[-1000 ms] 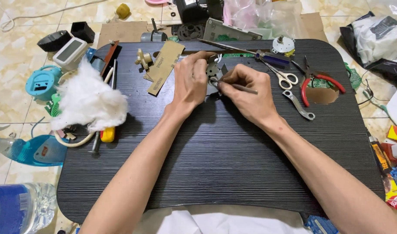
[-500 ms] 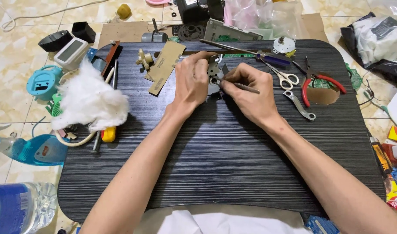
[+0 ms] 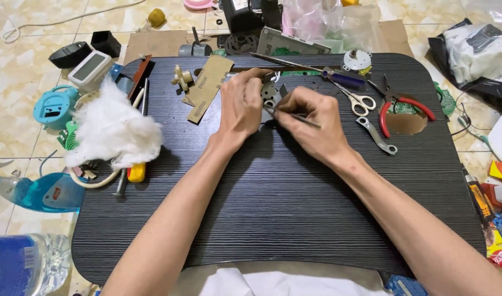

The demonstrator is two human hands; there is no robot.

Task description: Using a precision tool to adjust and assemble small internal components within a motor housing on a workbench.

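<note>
We are over the black lap table (image 3: 273, 208) and both hands meet near its far middle. Our left hand (image 3: 241, 107) curls down over a small grey metal part (image 3: 269, 93), fingers closed on it and pinning it to the tabletop; most of the part is hidden under the fingers, so we cannot tell exactly what it is. Our right hand (image 3: 308, 123) is clenched around a thin metal tool (image 3: 295, 114), held like a pen, its tip meeting the part just where the two hands touch.

Just left of the grip lies a strip of brown sandpaper (image 3: 210, 87), tilted, with a small cream plastic gear piece (image 3: 181, 78) beside its far end. Well left of the grip sits a heap of white cotton stuffing (image 3: 113, 131) at the table's edge, and a yellow-handled screwdriver (image 3: 134, 171) pokes out under it.

Right of the grip we see small scissors (image 3: 356, 100), then a silver wrench (image 3: 376, 135) nearer us, then red-handled pliers (image 3: 400, 109) over a round hole in the tabletop. Beyond the grip, a long thin rod (image 3: 286, 62) runs along the far edge toward a blue-handled tool (image 3: 347, 79).

Off the table, far left of the hands, sit a light blue plastic toy (image 3: 54, 107) and a blue spray bottle (image 3: 42, 192) on the tiled floor.
</note>
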